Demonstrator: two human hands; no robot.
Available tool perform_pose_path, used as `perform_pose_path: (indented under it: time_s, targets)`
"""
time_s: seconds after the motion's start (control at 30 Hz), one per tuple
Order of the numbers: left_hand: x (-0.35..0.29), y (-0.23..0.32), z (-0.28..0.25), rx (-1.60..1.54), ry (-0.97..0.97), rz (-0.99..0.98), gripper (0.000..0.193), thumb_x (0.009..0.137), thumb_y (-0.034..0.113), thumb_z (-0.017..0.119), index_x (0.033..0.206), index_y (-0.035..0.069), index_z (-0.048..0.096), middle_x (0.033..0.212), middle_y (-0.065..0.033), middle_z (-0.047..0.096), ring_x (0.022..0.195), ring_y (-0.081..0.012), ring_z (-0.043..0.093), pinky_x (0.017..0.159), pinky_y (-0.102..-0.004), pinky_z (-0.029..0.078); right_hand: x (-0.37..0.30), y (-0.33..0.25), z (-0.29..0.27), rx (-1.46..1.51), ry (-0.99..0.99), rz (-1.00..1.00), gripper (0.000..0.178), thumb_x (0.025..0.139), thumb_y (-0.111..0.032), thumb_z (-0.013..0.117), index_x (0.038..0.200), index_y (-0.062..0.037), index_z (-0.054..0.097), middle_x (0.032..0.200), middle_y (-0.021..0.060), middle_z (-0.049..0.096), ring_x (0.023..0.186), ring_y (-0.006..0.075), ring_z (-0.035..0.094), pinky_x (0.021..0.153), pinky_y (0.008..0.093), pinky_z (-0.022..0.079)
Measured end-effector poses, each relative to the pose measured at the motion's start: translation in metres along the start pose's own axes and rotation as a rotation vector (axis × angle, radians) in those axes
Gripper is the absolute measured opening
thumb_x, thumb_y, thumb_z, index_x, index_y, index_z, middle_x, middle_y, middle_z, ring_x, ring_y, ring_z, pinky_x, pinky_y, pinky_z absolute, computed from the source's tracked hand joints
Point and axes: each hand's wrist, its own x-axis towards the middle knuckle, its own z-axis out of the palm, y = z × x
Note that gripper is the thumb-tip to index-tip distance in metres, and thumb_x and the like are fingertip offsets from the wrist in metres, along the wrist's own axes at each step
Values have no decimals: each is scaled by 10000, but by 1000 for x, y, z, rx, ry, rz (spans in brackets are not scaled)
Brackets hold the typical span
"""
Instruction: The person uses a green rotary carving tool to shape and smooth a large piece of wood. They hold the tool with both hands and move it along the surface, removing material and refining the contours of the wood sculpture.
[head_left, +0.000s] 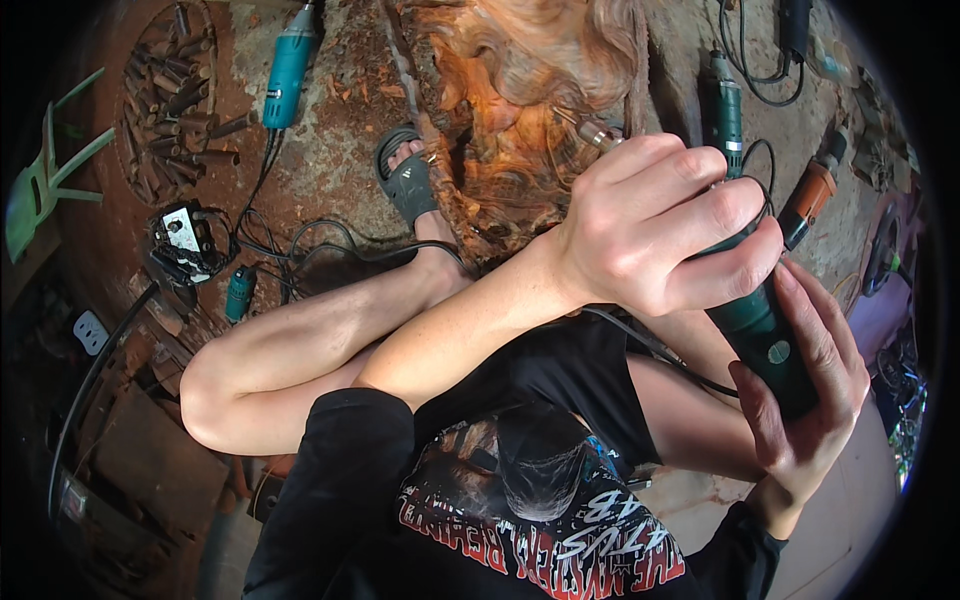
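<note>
A dark green die grinder (pixel 762 345) is held in both my hands, slanting from my right side toward the wood. My left hand (pixel 665 225) reaches across and wraps its fingers round the front of the body. Round the rear end, my right hand (pixel 815 355) is closed with its fingers along the side. The metal nose and bit (pixel 595 130) point at a large carved piece of wood (pixel 530 50) with swirling brown grain, between my legs. Whether the bit touches the wood I cannot tell. My left hand hides part of the tool.
Other power tools lie on the floor: a teal grinder (pixel 287 80), a green one (pixel 728 115) and an orange one (pixel 808 200). Black cables run near a power outlet box (pixel 185 235) at left. Several brown cylinders (pixel 185 95) lie piled near a green chair (pixel 40 190).
</note>
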Motion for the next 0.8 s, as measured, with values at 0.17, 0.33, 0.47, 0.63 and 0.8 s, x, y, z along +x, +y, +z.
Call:
perform_pose_path:
  time_s: [0.17,0.33,0.47,0.63,0.8]
  targets:
    - [2,2,0,-19,-9,9,310,713,172,760,1023,183,764,954,-27,707,778,-199,687,636,-307,544,-5,-8,-2,-33,19,10,676,755,-139,807,1396,28,670,1342,289,678,1234,420,696,1059,458,529]
    - [0,2,-1,-32,-40,0,312,712,171,755,1024,182,763,951,-24,704,781,-199,685,634,-310,545,-2,-2,7,-55,93,-28,603,721,-89,748,1316,6,731,1237,275,721,1099,412,751,919,431,604]
    - [2,1,-1,-11,-40,36,305,713,175,749,1018,180,764,948,-24,703,779,-198,682,626,-314,545,-5,4,9,-51,116,-54,602,721,-91,752,1314,8,732,1232,273,724,1085,406,754,916,422,602]
    - [-1,2,3,-28,-44,17,298,705,176,747,1003,181,765,944,-23,702,772,-195,678,616,-312,542,-4,5,9,5,111,-24,603,722,-84,754,1317,10,731,1241,273,724,1097,401,749,930,420,595]
    - [1,3,1,-12,-65,33,284,710,181,740,993,185,764,934,-17,699,768,-186,675,615,-306,541,-10,14,13,-13,121,-43,621,711,-84,754,1323,18,725,1252,277,720,1118,399,742,952,423,586]
